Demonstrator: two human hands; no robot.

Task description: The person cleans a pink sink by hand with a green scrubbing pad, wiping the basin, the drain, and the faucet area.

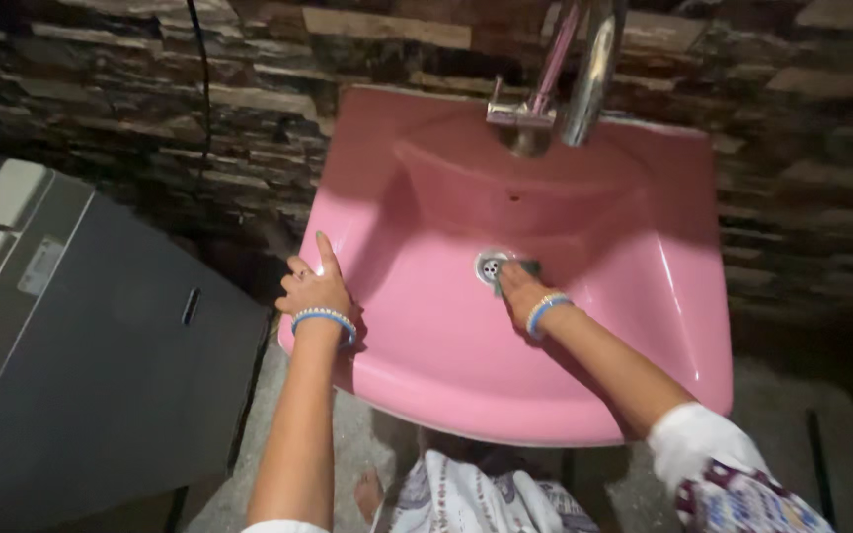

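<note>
While a grey cabinet (101, 365) stands at the left against the stone-pattern wall (101, 99), a pink washbasin (584, 385) with a chrome tap (589, 69) fills the middle. At its left rim rests the left hand (316, 288), open and flat, gripping nothing; down in the bowl the right hand (520, 288) presses a green scouring pad (525, 267) just beside the metal drain (491, 264), fingers closed over the pad

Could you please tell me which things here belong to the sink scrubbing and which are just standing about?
In use:
- pink sink, left hand resting on its rim
- green scrub pad under the right hand, beside the drain

Standing about:
- metal tap
- grey appliance to the left
- stone-pattern wall
</note>
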